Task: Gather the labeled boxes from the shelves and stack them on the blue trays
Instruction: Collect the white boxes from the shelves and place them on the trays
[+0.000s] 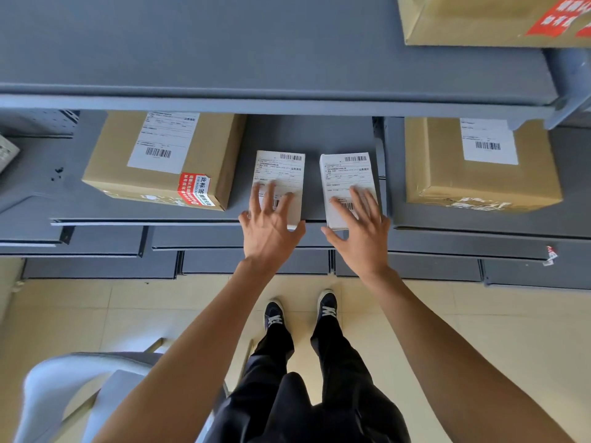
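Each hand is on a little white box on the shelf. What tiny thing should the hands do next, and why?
Probably curl the fingers and thumbs around the box edges to grip. The left hand lies flat and spread on the left white box, and the right hand lies on the right white box. Both boxes rest on the grey shelf, so neither looks held or lifted yet.
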Demonstrator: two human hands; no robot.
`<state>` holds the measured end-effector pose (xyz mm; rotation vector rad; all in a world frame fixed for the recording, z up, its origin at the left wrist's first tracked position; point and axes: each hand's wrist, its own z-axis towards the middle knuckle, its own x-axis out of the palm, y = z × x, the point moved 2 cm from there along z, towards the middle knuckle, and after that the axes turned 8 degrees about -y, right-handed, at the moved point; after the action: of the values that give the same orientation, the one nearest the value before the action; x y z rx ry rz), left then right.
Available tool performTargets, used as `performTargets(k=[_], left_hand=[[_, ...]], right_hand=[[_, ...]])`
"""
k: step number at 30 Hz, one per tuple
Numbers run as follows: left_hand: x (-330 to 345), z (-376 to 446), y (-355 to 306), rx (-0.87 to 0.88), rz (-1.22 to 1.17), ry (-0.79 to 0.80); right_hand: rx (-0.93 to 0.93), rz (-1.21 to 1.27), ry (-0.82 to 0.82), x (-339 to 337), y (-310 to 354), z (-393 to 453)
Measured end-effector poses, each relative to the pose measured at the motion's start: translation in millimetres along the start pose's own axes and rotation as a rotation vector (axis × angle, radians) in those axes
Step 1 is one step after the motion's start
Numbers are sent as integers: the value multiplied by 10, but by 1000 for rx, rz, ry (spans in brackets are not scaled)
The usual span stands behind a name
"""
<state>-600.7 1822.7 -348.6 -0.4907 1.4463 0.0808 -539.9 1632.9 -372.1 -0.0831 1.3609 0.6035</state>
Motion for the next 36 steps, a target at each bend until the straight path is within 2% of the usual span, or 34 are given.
performTargets(k=[8, 20, 27, 31, 36], left_hand=[[-171, -159, 195, 147, -80, -60], [-602, -258, 130, 405, -173, -243], [-804, -431, -289, 502, -216, -286], [-834, -661, -682, 560, -226, -254], [-899, -1129, -1279, 723, -207, -232]], right_hand=[[6, -43, -62, -126, 175, -191], [56, -107, -304, -711, 377, -608], [131, -130, -424, -1221, 199, -938], [220, -139, -474, -1537, -48, -1316], [347, -145, -537, -1983, -414, -2005]])
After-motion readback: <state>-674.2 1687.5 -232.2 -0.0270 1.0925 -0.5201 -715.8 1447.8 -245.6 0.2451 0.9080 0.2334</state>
